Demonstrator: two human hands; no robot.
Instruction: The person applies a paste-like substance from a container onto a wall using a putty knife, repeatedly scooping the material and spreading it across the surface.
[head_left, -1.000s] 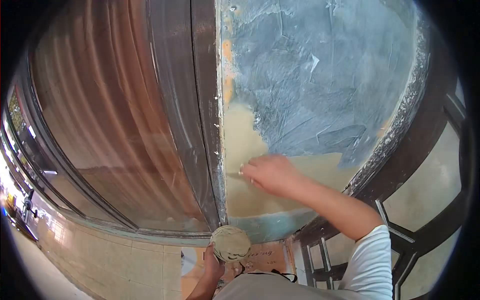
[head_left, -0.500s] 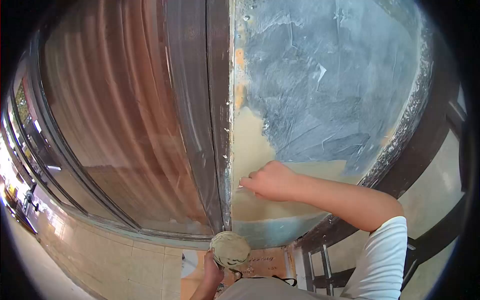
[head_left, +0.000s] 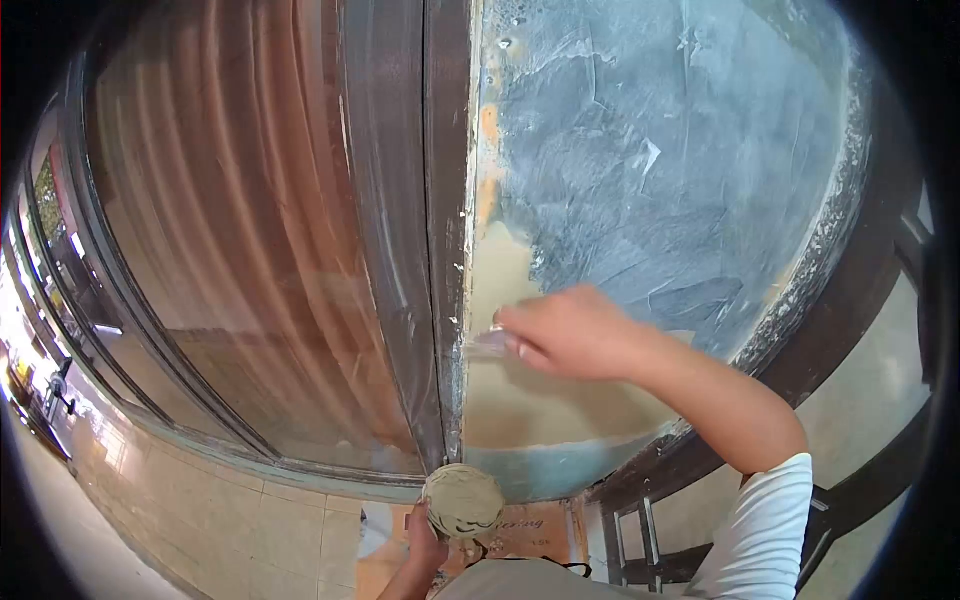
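My right hand (head_left: 572,335) is closed round a small flat scraper (head_left: 488,343), partly blurred, against the wall. Beneath it, a beige coat of putty (head_left: 560,405) covers the lower part of the wall. Above the beige area the wall (head_left: 640,170) is grey-blue and rough. At the bottom centre, my left hand (head_left: 425,540) holds a round container (head_left: 464,498) of beige putty by its left side.
Left of the wall stands a dark wooden frame (head_left: 395,200) beside glass with brown curtains (head_left: 220,180) behind it. Dark bars (head_left: 880,260) run along the right. Below lie floor tiles (head_left: 240,520) and a printed orange sheet (head_left: 560,540).
My right hand has moved slightly right and tilted, so the scraper now shows. The whole view has shifted a little. My left hand still holds the container.
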